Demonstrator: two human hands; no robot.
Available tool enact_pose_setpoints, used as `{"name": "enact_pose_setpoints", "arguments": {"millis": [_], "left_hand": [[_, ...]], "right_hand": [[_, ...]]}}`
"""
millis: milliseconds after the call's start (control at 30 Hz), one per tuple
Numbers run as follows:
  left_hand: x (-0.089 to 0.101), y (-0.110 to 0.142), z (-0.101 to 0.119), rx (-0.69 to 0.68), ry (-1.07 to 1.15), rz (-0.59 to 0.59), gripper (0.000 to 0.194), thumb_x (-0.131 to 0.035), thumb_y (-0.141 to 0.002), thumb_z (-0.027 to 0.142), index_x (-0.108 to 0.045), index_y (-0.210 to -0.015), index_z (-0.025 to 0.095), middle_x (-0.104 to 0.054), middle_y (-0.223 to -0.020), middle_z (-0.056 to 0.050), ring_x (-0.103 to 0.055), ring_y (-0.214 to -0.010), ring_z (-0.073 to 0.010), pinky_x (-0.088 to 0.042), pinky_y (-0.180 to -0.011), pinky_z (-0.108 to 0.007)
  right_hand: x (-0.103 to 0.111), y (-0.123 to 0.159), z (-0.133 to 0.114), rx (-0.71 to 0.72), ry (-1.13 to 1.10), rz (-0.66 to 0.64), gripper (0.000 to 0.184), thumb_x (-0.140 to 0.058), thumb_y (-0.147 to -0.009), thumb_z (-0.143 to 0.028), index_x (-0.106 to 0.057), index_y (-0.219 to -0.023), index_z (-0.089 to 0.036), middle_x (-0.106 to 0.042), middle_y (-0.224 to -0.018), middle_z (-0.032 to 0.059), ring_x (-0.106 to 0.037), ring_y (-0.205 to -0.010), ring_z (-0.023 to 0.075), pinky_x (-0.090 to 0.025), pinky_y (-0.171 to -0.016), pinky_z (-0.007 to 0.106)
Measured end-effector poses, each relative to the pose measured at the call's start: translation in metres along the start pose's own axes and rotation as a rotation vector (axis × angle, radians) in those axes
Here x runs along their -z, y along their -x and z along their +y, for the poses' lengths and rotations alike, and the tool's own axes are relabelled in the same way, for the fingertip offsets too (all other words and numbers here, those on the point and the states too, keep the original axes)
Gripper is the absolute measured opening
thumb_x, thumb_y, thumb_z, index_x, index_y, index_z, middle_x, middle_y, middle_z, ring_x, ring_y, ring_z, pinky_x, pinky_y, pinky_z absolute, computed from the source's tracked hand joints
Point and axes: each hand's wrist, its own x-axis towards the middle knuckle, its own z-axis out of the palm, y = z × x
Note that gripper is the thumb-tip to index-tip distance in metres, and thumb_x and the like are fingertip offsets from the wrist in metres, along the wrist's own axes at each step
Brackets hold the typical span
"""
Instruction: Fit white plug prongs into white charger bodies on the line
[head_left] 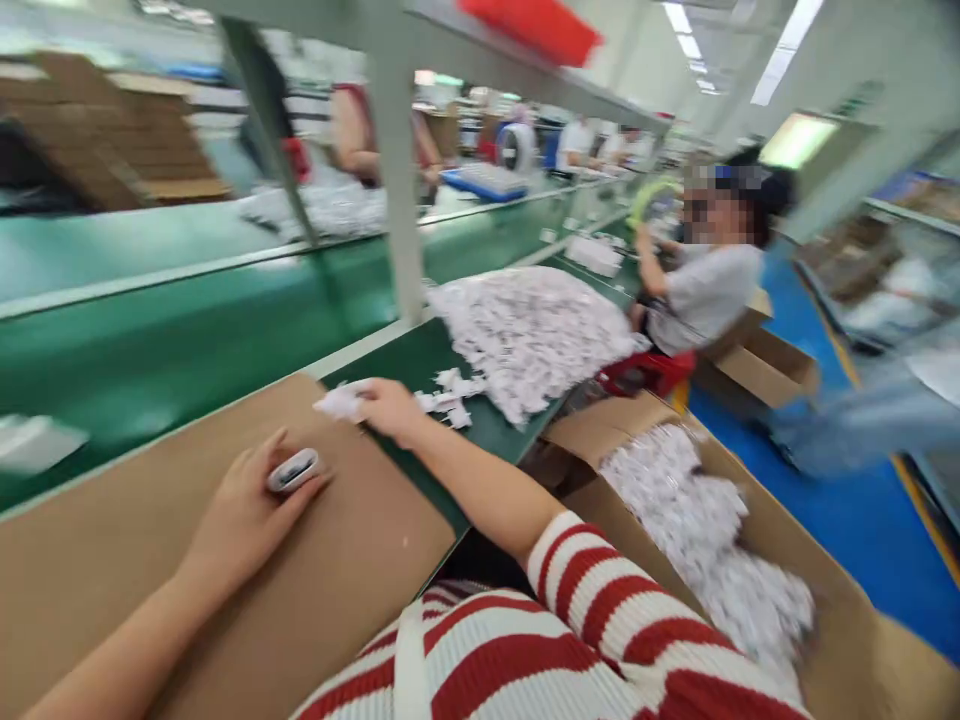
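Note:
Over a brown cardboard sheet [360, 510], my left hand [259, 500] is closed around a small white oval plastic housing [294, 470], whose dark open end faces up. Further forward, at the sheet's far edge, my right hand [394, 410] pinches a thin white piece [345, 400], blurred so its kind does not show. Just right of that hand, several loose white pieces [450, 397] lie on the green table [495, 440]. Beyond them spreads a large heap of small white parts [536, 330].
To my right stands an open cardboard box [847, 620] with bagged white parts [705, 510] inside. A co-worker [705, 280] sits further along the bench. A white post [394, 170] rises at the table's back edge, before a green conveyor belt [187, 350].

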Motion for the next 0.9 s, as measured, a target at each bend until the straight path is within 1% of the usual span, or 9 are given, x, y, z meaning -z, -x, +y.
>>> {"name": "enact_pose_setpoints", "arguments": {"millis": [67, 133, 200, 300, 400, 533, 667, 767, 900], "left_hand": [[-0.008, 0.017, -0.006, -0.001, 0.104, 0.082, 0.057, -0.065, -0.083, 0.061, -0.058, -0.123, 0.021, -0.064, -0.119, -0.012, -0.059, -0.114, -0.0339, -0.046, -0.104, -0.049], [-0.013, 0.019, -0.009, -0.032, 0.213, 0.056, 0.041, -0.059, -0.090, 0.056, -0.064, -0.105, 0.018, -0.065, -0.107, -0.011, -0.060, -0.104, -0.0287, -0.047, -0.099, -0.043], [-0.013, 0.017, -0.011, -0.032, 0.310, 0.062, 0.038, -0.060, -0.091, 0.052, -0.066, -0.101, 0.017, -0.065, -0.101, -0.010, -0.060, -0.097, -0.0256, -0.047, -0.092, -0.039], [-0.013, 0.019, -0.014, -0.014, 0.404, 0.078, 0.040, -0.068, -0.086, 0.051, -0.068, -0.105, 0.017, -0.064, -0.100, -0.008, -0.059, -0.093, -0.0239, -0.047, -0.085, -0.035], [-0.016, 0.024, -0.017, -0.002, 0.452, 0.069, 0.043, -0.072, -0.082, 0.054, -0.068, -0.104, 0.017, -0.064, -0.097, -0.007, -0.059, -0.089, -0.0226, -0.046, -0.078, -0.033], [-0.019, 0.023, -0.024, 0.007, 0.486, 0.056, 0.045, -0.073, -0.081, 0.058, -0.067, -0.097, 0.017, -0.063, -0.094, -0.005, -0.058, -0.084, -0.0213, -0.044, -0.072, -0.031], [-0.020, 0.022, -0.025, -0.010, 0.498, 0.058, 0.043, -0.074, -0.081, 0.056, -0.068, -0.097, 0.017, -0.065, -0.096, -0.006, -0.059, -0.087, -0.0218, -0.045, -0.075, -0.031], [-0.020, 0.021, -0.026, -0.019, 0.483, 0.067, 0.041, -0.073, -0.081, 0.056, -0.068, -0.095, 0.018, -0.065, -0.094, -0.005, -0.059, -0.088, -0.0224, -0.046, -0.075, -0.032], [-0.021, 0.022, -0.026, -0.022, 0.499, 0.084, 0.039, -0.073, -0.081, 0.054, -0.070, -0.095, 0.018, -0.065, -0.094, -0.005, -0.060, -0.086, -0.0222, -0.046, -0.074, -0.033]], "right_hand": [[-0.005, 0.014, -0.004, -0.068, -0.209, -0.119, 0.020, -0.071, -0.071, -0.022, -0.074, -0.090, -0.016, -0.075, -0.086, -0.0004, -0.063, -0.074, 0.0094, -0.047, -0.068, 0.019], [-0.009, 0.024, -0.008, -0.130, -0.308, -0.175, 0.024, -0.074, -0.067, -0.026, -0.074, -0.090, -0.017, -0.074, -0.086, 0.0010, -0.063, -0.074, 0.0106, -0.049, -0.067, 0.021], [-0.013, 0.033, -0.013, -0.170, -0.337, -0.194, 0.031, -0.079, -0.063, -0.029, -0.074, -0.091, -0.018, -0.075, -0.088, 0.0027, -0.065, -0.075, 0.0127, -0.051, -0.068, 0.024], [-0.021, 0.047, -0.014, -0.181, -0.307, -0.213, 0.035, -0.084, -0.062, -0.036, -0.073, -0.090, -0.019, -0.075, -0.091, 0.0042, -0.065, -0.076, 0.0135, -0.053, -0.071, 0.027], [-0.028, 0.054, -0.009, -0.112, -0.219, -0.200, 0.037, -0.085, -0.065, -0.041, -0.071, -0.092, -0.019, -0.074, -0.091, 0.0049, -0.064, -0.076, 0.0136, -0.052, -0.069, 0.027], [-0.033, 0.057, -0.002, 0.074, -0.023, -0.090, 0.037, -0.084, -0.069, -0.041, -0.069, -0.095, -0.019, -0.073, -0.097, 0.0059, -0.062, -0.078, 0.0144, -0.047, -0.058, 0.025], [-0.034, 0.060, -0.001, 0.205, 0.017, -0.053, 0.043, -0.081, -0.073, -0.034, -0.066, -0.110, -0.022, -0.071, -0.099, 0.0041, -0.061, -0.076, 0.0122, -0.053, -0.065, 0.026], [-0.032, 0.061, -0.001, 0.194, 0.030, -0.082, 0.039, -0.076, -0.077, -0.033, -0.066, -0.113, -0.022, -0.071, -0.099, 0.0039, -0.062, -0.076, 0.0118, -0.055, -0.067, 0.026], [-0.031, 0.063, -0.002, 0.214, 0.022, -0.250, 0.033, -0.076, -0.080, -0.031, -0.066, -0.110, -0.022, -0.071, -0.100, 0.0040, -0.067, -0.086, 0.0149, -0.058, -0.078, 0.030]]}}
